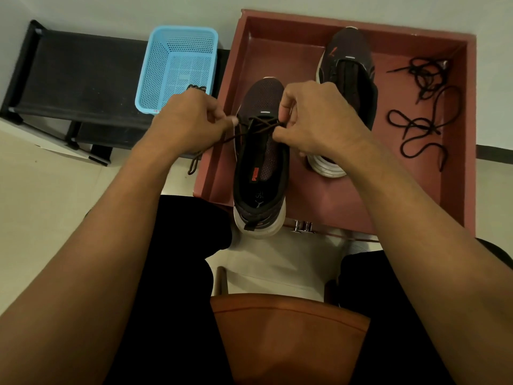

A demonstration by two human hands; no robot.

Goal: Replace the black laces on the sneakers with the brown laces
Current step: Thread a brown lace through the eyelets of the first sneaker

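A wide, shallow reddish tray (pixel 469 134) fills the far right of the scene. To its left stands a low black rack (pixel 83 79). At the near edge, between the person's dark-clad legs, shows an orange-brown chair seat (pixel 288 334).

Two dark sneakers sit in the tray, toes pointing far. The near sneaker (pixel 261 176) is at the tray's left side, its white heel overhanging the near rim. The far sneaker (pixel 347 68) stands to the right and further back, its heel partly hidden behind the right wrist; whether it carries a lace I cannot tell.

A light blue perforated basket (pixel 151 73) rests on the right end of the rack, just beside the tray. Something dark lies in its near right corner, mostly hidden by the left hand.

The left hand (pixel 191 120) hovers at the near sneaker's left side, fingers curled, pinching one run of the brown lace (pixel 263 123). The right hand (pixel 313 118) is over the sneaker's right side, thumb and forefinger pinching the other run. The lace crosses through the front eyelets only; its left end trails out of the left hand and hangs over the tray's left rim.

The black laces (pixel 422 129) lie loose in tangled loops on the right side of the tray, well apart from both sneakers.
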